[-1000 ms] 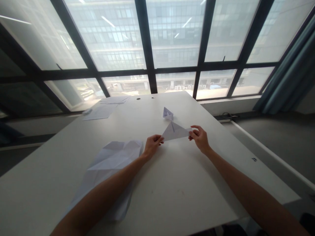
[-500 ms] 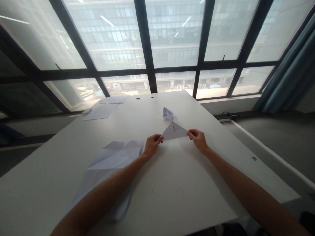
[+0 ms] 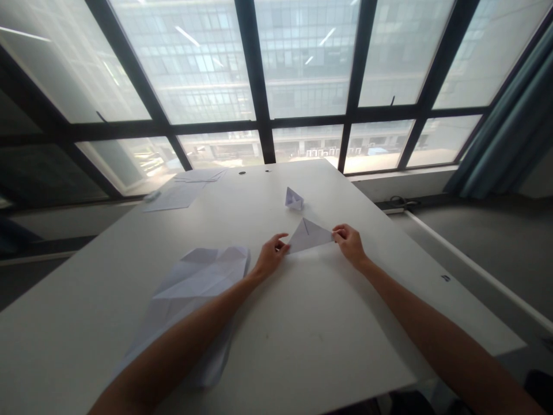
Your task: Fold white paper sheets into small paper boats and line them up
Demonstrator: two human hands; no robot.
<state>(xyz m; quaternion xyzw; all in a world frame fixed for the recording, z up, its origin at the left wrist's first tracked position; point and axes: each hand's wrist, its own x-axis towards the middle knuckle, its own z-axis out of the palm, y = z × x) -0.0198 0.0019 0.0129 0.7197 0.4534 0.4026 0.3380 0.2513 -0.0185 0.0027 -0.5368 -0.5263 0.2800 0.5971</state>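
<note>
Folding seemed the step in hand: the left hand (image 3: 271, 255) and right hand (image 3: 349, 246) pinched opposite corners of the paper triangle (image 3: 310, 237) in their fingers (image 3: 340, 233), over the tabletop (image 3: 302, 323) near the paper boat (image 3: 294, 200), and the next move seemingly called for an even grip.

The left hand (image 3: 272, 255) hides the left corner of the folded white paper triangle (image 3: 309, 237); the right hand (image 3: 349, 244), its right tip. The bare left forearm (image 3: 190, 337) covers part of the creased white paper sheet (image 3: 201, 271). It and the bare right forearm (image 3: 425, 323) run off the bottom edge, and the blue fabric curtain (image 3: 501, 127) off the right. A black mark (image 3: 445, 278) on the white tabletop (image 3: 319, 311) is too tiny to read
</note>
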